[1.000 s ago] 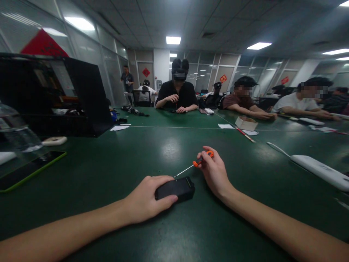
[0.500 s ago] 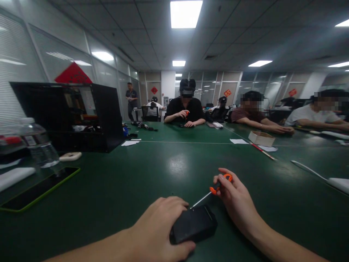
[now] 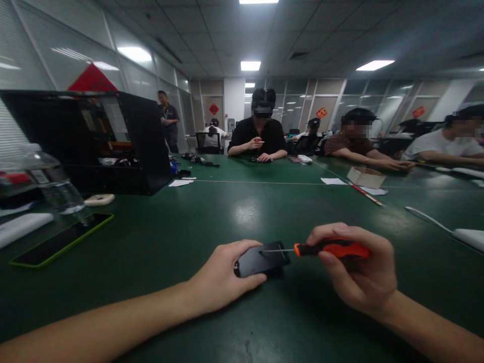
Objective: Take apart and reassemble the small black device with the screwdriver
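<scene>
A small black box-shaped device [image 3: 260,261] lies on the green table [image 3: 181,227], its far end to the right. Round its left end are the thumb and fingers of my left hand [image 3: 223,269]. An orange and black screwdriver [image 3: 336,248] is in my right hand [image 3: 363,267], wrapped by the thumb and fingers. Its thin metal shaft runs left, nearly level, over the device's top, and the tip is at the upper face near my left fingers. Whether the tip touches a screw is too small to tell.
On the left are a green-edged phone [image 3: 62,239], a water bottle [image 3: 56,179] and an open black case [image 3: 147,146]. A small box [image 3: 365,178], papers and a red stick [image 3: 366,194] lie back right. Several people sit around; one person [image 3: 257,133] is opposite.
The screwdriver has swung from a slant to nearly level, and its tip is now over the device's top. My right hand has shifted right and changed its grip. The device appears higher; the view has tilted down.
</scene>
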Demonstrator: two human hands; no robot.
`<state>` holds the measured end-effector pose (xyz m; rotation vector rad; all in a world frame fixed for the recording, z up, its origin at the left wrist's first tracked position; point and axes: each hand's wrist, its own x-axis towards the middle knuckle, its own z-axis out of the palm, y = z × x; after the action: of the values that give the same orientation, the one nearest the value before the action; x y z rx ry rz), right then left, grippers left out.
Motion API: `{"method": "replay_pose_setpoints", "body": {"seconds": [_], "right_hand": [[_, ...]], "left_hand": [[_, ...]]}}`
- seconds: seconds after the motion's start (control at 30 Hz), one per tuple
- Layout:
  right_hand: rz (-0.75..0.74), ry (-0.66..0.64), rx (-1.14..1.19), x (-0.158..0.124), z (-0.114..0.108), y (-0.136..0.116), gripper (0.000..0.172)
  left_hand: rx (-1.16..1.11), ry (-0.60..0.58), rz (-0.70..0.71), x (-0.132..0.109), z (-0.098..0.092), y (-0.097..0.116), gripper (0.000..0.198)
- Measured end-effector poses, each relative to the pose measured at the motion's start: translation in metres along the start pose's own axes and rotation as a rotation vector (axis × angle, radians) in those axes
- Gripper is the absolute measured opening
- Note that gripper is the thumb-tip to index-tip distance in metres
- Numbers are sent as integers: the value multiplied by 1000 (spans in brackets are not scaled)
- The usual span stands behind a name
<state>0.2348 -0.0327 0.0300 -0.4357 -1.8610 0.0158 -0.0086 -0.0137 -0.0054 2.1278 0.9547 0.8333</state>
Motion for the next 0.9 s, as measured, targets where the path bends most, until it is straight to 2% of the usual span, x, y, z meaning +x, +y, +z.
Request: {"method": "replay_pose_setpoints", "body": {"seconds": [0.1, 0.2, 0.43, 0.6, 0.73, 0.9], "right_hand": [[-97, -104, -11, 1, -2, -10, 65], [-124, -137, -39, 1, -3, -14, 69], [-98, -122, -90, 2, -6, -14, 69], [-119, -137, -126, 10, -4, -17, 64], [-93, -167, -111, 13, -1, -18, 55], [-37, -93, -120, 11, 0, -17, 60]], "left_hand": [[28, -6, 33, -1, -1, 3, 44], [30, -16, 67, -3, 0, 5, 44], [65, -36, 97, -3, 1, 1, 48], [84, -64, 120, -4, -1, -2, 59], [65, -58, 68, -4, -2, 0, 46], [-27, 1, 35, -3, -4, -3, 38]]}}
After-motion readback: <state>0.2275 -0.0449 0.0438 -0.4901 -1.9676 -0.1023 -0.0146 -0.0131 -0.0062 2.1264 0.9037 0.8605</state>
